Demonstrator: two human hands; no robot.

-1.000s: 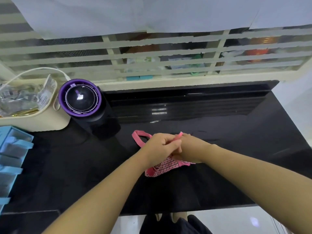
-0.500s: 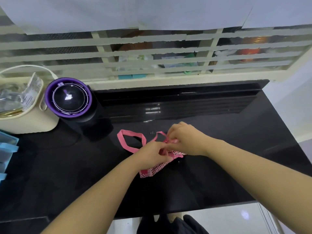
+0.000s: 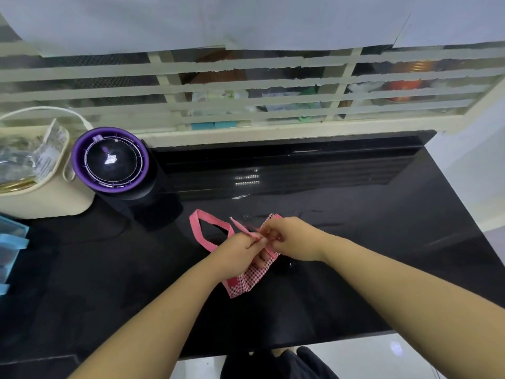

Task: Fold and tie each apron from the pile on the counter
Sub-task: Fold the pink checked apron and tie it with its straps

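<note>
A small red-and-white checked apron [image 3: 247, 280] lies folded into a narrow bundle on the black counter [image 3: 355, 242]. Its pink neck loop [image 3: 203, 228] spreads out to the left. Above the bundle, my left hand [image 3: 237, 248] pinches a thin pink tie strap [image 3: 243, 227] whose free end sticks up and to the left. My right hand [image 3: 289, 237] pinches the strap right beside the left one, fingers curled over the bundle's upper end. The middle of the bundle is hidden under both hands.
A black cylinder with a purple rim [image 3: 110, 160] stands at the back left. Beside it sits a cream basket [image 3: 46, 198] holding plastic wrappers. Blue trays [image 3: 11, 239] are at the left edge. A slatted window frame [image 3: 246, 86] rises behind the counter.
Both hands have shifted on the bundle; the pink loop has spread out to the left. The strap end now sticks out from between my fingers, and the camera view has moved slightly.
</note>
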